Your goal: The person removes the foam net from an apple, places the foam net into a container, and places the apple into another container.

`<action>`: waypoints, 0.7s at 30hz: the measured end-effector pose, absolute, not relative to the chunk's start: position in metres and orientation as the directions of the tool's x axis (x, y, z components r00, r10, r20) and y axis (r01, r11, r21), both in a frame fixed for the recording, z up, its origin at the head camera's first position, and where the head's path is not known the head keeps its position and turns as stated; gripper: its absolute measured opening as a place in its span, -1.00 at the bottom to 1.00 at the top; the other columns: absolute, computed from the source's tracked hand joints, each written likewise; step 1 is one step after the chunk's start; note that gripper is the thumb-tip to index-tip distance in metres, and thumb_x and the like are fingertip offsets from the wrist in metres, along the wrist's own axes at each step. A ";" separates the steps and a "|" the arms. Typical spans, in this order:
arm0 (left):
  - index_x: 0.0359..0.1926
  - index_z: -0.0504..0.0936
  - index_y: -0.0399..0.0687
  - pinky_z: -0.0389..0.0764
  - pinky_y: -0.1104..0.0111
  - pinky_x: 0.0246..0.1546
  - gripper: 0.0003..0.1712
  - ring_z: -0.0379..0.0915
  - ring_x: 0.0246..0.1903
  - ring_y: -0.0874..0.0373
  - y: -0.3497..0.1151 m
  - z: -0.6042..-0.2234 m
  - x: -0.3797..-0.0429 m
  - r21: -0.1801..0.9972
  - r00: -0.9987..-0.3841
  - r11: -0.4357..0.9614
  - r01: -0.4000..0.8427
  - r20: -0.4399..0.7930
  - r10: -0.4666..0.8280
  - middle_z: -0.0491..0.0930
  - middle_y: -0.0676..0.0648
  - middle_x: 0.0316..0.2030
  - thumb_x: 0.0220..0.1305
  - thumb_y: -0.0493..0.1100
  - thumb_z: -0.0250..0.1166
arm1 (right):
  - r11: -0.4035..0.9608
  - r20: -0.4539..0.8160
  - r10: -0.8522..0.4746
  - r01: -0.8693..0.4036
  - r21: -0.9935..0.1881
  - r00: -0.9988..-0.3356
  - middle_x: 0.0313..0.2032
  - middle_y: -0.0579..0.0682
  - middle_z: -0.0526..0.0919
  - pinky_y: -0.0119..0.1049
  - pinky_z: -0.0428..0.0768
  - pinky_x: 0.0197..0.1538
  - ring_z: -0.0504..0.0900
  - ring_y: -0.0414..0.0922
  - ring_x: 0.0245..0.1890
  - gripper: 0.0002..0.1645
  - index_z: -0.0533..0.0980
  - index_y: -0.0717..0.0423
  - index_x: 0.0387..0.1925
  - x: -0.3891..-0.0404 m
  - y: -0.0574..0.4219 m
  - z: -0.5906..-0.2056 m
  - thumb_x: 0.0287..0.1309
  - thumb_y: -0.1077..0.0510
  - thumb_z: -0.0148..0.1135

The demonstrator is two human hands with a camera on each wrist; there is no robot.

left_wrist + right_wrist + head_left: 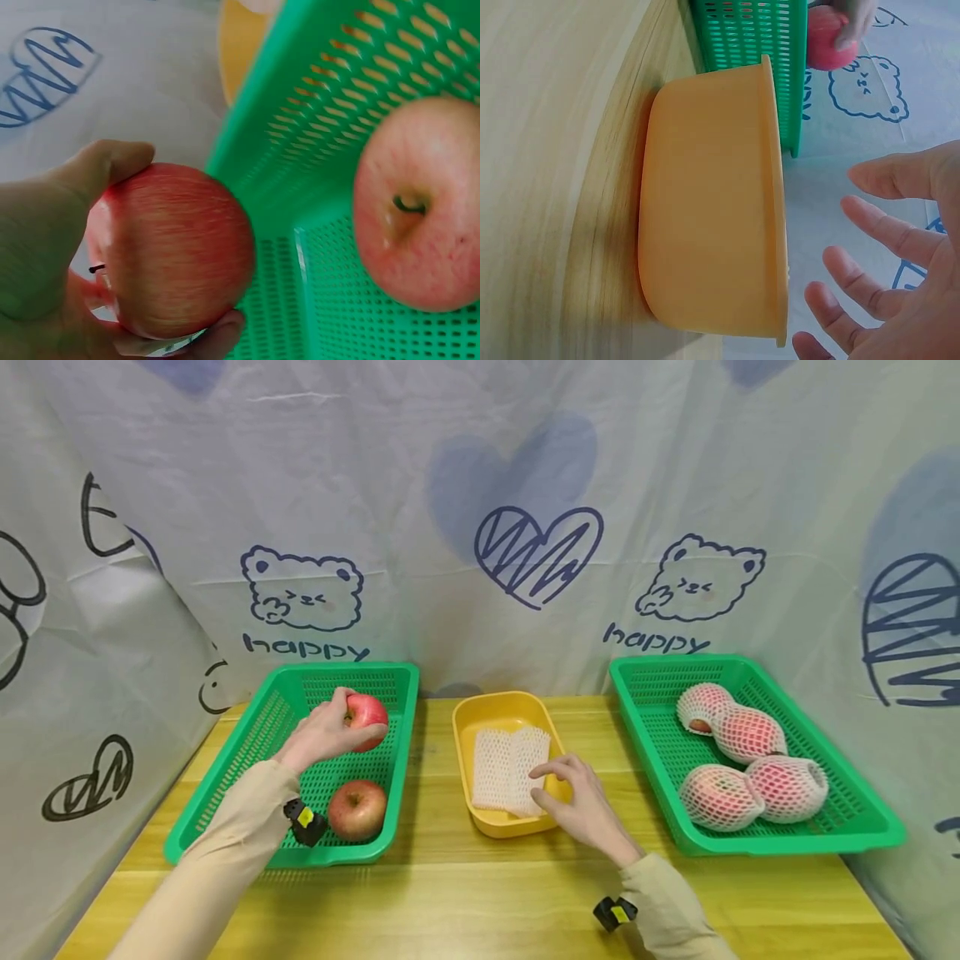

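My left hand (324, 732) grips a red apple (367, 722) above the left green basket (407, 752); in the left wrist view, thumb and fingers wrap around this apple (176, 251). A second apple (357, 810) lies in that basket near its front right corner. Over the right edge of a yellow tub (504, 828), my right hand (585, 802) hovers with spread, slightly bent fingers and nothing between them. White foam net sleeves (512, 770) lie flat in the tub. The right wrist view shows the right hand (900, 262) apart from the tub's side.
A second green basket (780, 843) stands at the right, holding several apples in foam nets (720, 797). All containers sit on a wooden table (480, 902). A white cloth (420, 485) with printed hearts and bears hangs behind.
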State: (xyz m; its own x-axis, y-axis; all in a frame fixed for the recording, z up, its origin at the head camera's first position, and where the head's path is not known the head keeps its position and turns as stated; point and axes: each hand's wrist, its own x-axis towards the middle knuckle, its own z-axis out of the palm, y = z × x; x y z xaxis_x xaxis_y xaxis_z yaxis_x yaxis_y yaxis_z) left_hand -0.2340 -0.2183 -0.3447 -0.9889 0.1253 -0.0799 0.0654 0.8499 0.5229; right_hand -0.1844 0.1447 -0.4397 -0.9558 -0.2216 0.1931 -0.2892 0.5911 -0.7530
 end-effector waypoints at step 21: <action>0.60 -0.29 -0.18 0.05 -0.12 0.54 0.03 -0.20 0.55 -0.38 -0.204 -0.370 -0.238 0.524 -0.877 0.821 -0.227 -0.476 0.061 -0.21 -0.50 0.54 0.40 -0.01 0.17 | 0.605 0.195 -0.230 -0.297 -0.738 -0.953 -0.03 0.08 0.58 0.10 0.37 0.18 0.47 0.11 0.10 -0.78 0.66 0.01 -0.07 -0.182 0.141 -0.443 0.24 0.15 0.32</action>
State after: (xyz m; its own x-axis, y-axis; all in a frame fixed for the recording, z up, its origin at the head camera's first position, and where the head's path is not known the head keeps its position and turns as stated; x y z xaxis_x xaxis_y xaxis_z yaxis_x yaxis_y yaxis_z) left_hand -0.2378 -0.2036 -0.3696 -0.8773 0.0609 -0.4760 -0.2271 0.8211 0.5237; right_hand -0.1819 0.1408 -0.4426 -0.9535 -0.2302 0.1947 -0.2970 0.6054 -0.7385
